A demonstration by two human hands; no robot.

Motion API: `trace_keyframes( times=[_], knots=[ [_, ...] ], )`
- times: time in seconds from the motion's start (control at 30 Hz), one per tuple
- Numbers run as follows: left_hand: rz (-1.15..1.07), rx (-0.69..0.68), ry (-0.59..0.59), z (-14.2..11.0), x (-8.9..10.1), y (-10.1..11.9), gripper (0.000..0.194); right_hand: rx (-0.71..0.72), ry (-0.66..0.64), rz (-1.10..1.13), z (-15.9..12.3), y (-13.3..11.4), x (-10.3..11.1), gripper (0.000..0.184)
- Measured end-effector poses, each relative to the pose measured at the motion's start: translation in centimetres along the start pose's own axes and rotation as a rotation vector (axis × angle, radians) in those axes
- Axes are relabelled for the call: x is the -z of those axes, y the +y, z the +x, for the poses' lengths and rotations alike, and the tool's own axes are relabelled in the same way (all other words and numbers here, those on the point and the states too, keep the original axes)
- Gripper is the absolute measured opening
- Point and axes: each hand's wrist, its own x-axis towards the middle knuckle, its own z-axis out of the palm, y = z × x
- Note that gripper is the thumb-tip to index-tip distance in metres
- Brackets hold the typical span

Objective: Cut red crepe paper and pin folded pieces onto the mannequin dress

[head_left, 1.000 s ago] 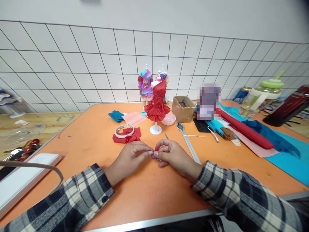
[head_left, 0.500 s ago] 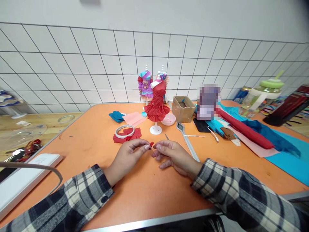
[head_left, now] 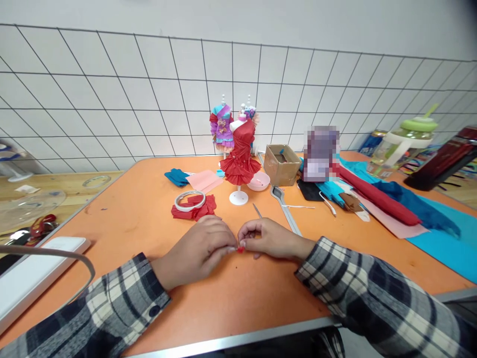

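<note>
My left hand point(head_left: 199, 251) and my right hand point(head_left: 271, 238) meet fingertip to fingertip low over the orange table point(head_left: 223, 298). A tiny crumpled red paper piece point(head_left: 241, 249) is pinched between the two sets of fingers, partly covered by them. Beyond the hands, a miniature white dress form wears a ruffled red paper dress point(head_left: 240, 159). Folded red crepe paper point(head_left: 206, 204) lies just past my left hand, with a roll of tape point(head_left: 190, 201) on top. A pointed metal tip point(head_left: 257, 211) shows behind my right hand; the rest is hidden.
Two more dressed forms, one in a purple dress point(head_left: 222, 127), stand behind. Right of them are a pink bowl point(head_left: 259, 181), a cardboard box point(head_left: 282, 166) and tweezers point(head_left: 285, 209). Coloured paper, including a red roll point(head_left: 380, 196), and a green-lidded bottle point(head_left: 410, 144) occupy the right. A white power bank point(head_left: 48, 268) lies left.
My hands have come closer together and lower, with the left turned more palm-down. The thin pale strand seen between the fingers before is now hidden. The view has shifted slightly.
</note>
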Motion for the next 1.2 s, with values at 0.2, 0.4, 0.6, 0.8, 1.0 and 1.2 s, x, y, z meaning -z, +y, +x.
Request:
trace_keyframes(
  times=[0.2, 0.4, 0.6, 0.8, 1.0, 1.2],
  knots=[
    [0.130, -0.002, -0.134, 0.2, -0.3, 0.4, 0.022, 0.359, 0.153, -0.808, -0.5, -0.4, -0.5, 0.005],
    [0.268, 0.168, -0.066, 0.2, -1.4, 0.6, 0.016, 0.456, 0.269, -1.199, -1.6, -1.3, -2.0, 0.018],
    [0.000, 0.472, 0.171, 0.4, -1.6, 0.2, 0.012, 0.375, 0.435, -1.046, -1.7, -1.2, -2.7, 0.018],
    [-0.596, 0.571, 0.414, 0.8, -1.9, 0.1, 0.019, 0.363, 0.611, -0.519, -1.3, -1.3, -2.7, 0.011],
    [-0.660, 0.534, 0.438, 0.4, -1.9, 0.3, 0.019, 0.166, 0.431, 0.086, -0.6, -1.4, -2.4, 0.020],
    [-0.747, 0.487, 0.257, 0.3, -1.5, 0.1, 0.021, 0.203, 0.351, 0.117, -0.4, -0.8, -1.6, 0.021]
  ],
)
